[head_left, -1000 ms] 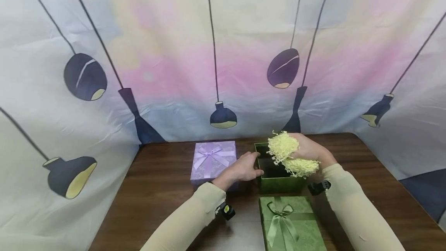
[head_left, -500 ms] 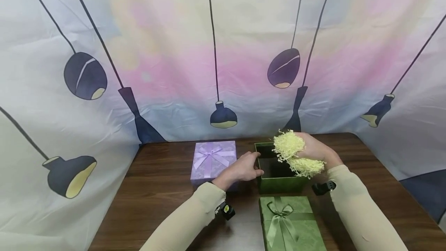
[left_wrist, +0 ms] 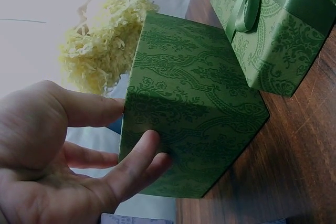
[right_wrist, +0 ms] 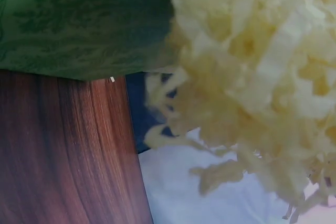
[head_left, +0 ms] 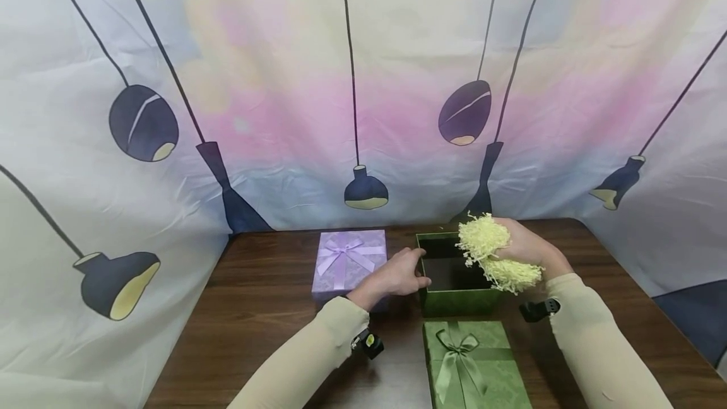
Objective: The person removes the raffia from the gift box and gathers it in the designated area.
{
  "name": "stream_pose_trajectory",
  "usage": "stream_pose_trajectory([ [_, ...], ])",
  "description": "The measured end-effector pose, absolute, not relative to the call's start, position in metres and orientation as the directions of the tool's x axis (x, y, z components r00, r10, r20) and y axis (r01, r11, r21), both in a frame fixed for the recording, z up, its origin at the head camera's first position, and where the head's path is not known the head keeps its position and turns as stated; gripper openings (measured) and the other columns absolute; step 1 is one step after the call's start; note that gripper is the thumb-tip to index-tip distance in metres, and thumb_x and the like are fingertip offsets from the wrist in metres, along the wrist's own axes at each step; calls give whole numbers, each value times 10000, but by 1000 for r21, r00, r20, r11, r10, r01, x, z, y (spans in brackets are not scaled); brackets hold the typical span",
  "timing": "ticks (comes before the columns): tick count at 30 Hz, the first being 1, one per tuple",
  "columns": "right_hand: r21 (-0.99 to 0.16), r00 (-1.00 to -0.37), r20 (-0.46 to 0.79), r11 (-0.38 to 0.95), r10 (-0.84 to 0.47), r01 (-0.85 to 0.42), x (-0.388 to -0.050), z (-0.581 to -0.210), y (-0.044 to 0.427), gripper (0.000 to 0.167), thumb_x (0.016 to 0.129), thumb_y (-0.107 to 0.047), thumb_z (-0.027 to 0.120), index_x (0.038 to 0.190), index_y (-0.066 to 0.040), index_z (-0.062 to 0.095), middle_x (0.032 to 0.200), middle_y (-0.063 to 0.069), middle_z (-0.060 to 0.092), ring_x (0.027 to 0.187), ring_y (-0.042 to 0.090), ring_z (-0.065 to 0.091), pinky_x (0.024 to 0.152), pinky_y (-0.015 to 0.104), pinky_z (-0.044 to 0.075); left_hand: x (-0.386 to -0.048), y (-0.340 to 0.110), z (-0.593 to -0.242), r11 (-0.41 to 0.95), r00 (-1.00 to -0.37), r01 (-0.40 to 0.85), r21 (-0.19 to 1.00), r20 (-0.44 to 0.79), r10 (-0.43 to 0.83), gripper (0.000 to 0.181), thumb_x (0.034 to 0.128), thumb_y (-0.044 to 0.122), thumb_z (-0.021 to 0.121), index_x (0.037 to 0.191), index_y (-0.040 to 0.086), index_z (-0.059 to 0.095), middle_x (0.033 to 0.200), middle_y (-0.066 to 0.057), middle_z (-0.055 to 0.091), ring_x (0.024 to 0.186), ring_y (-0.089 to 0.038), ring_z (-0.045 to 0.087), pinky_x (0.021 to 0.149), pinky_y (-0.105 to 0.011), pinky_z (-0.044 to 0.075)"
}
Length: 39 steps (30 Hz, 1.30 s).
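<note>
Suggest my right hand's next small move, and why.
Probably ease the pale yellow clump of shredded paper farther right, clear of the open green rectangular box: your right hand has moved that way, yet the clump appears partly over the opening.

I'm standing by a makeshift, curtained-off sort of booth: a pale, creased cloth (head_left: 272, 36) is hanging behind a dark wood-grained table (head_left: 250, 295) and closing in on both sides. Navy pendant lamps (head_left: 366, 191), printed on the cloth, are dangling across washes of pink, blue and cream. The table's far edge is running right along the cloth. Whether a home or a studio is lying beyond, I'm not managing to tell
</note>
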State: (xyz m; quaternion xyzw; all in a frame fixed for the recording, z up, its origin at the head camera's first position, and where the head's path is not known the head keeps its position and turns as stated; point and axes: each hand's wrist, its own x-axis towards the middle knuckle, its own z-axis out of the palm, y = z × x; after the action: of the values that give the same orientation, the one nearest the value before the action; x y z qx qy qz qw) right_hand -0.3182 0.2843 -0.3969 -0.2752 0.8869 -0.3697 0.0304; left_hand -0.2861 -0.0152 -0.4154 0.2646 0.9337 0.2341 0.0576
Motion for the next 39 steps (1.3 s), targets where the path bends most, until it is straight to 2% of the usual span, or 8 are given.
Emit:
stream_pose_trajectory([
  [3,-692,-822,196,519,-534,-502,-320,-399,288,559,778,29,627,1326,34,514,1144,124,628,840,114,551,756,276,443,-286,-14,-414,753,-854,463,467,9,520,636,857,255,735,1394,20,489,1188,-126,599,998,-175,583,946,-283,464],
  [6,-685,-816,224,510,-533,-521,-321,-402,293,550,769,37,624,1311,5,532,1090,-49,618,851,48,540,768,238,439,-286,-14,-414,756,-854,460,465,0,520,636,865,255,729,1401,20,481,1193,-127,594,1002,-179,581,953,-291,462],
  [8,-691,-808,233,492,-542,-529,-322,-403,295,535,765,43,622,1292,3,542,1062,-85,616,855,58,549,772,233,451,-286,-14,-414,756,-853,460,466,-4,521,636,869,253,726,1404,18,477,1200,-130,592,1014,-184,579,960,-298,461],
  [13,-698,-821,211,506,-531,-506,-319,-404,297,586,750,59,587,1329,56,497,1144,74,621,784,103,533,731,259,424,-286,-16,-416,751,-854,455,479,-5,521,635,866,256,730,1403,25,480,1193,-123,592,985,-163,584,938,-278,465],
  [19,-699,-794,263,459,-549,-549,-318,-405,300,484,778,69,610,1255,15,551,1032,-142,622,848,90,571,747,233,465,-285,-17,-415,744,-851,453,491,-10,525,636,869,257,727,1407,30,475,1184,-121,586,925,-131,592,898,-250,469],
  [28,-716,-818,286,455,-499,-529,-314,-407,308,457,745,98,598,1196,50,550,995,-147,600,816,58,536,707,228,444,-286,-17,-413,746,-850,454,488,-15,527,646,871,268,725,1413,29,467,1157,-95,587,923,-120,583,894,-240,464],
  [36,-691,-856,296,523,-424,-498,-309,-413,317,501,743,106,635,1234,92,541,1051,144,629,842,-3,532,690,230,443,-286,-16,-413,745,-848,458,485,-13,529,639,879,261,717,1414,19,464,1151,-104,595,957,-145,585,926,-273,466],
  [39,-701,-840,339,482,-424,-526,-308,-416,319,467,771,96,672,1221,78,544,1048,5,649,865,-29,558,707,207,472,-287,-15,-412,750,-854,440,493,-28,519,638,874,252,724,1413,26,466,1166,-117,586,897,-120,593,895,-265,472],
])
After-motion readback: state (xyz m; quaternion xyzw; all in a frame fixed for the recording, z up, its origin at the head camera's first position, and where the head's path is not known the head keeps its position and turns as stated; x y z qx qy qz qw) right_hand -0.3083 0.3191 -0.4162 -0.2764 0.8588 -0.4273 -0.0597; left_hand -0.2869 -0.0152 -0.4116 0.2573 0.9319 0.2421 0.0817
